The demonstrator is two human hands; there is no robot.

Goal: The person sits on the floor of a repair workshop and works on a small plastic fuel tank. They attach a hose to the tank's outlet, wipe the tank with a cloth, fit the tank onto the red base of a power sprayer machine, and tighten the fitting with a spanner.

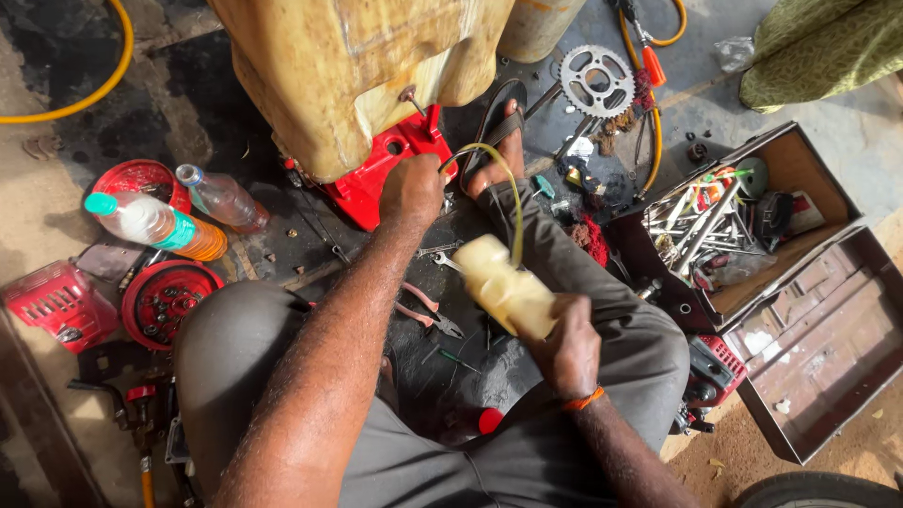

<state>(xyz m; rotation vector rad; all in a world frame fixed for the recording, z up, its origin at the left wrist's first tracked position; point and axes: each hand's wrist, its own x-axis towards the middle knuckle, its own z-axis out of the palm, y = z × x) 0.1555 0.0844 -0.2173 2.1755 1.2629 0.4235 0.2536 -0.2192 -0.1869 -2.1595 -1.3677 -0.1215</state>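
Fingers (564, 329) grip a pale-yellow bottle (503, 287) — green-capped bottle (155, 224) lies left.

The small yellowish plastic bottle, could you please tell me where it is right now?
In the head view, the yellowish bottle sits centre frame in the right hand, above the person's lap, joined by a thin tube toward the left hand.

2 plastic bottles (188, 216), 1 sprocket (596, 80), 1 toolbox (800, 310).

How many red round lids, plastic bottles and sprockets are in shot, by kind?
Red round plastic lids or trays on the floor at left: 2
Clear plastic bottles lying beside them: 2
Pale yellow squeeze bottle in the right hand: 1
Grey toothed metal sprocket near the sandalled foot: 1
Total: 6
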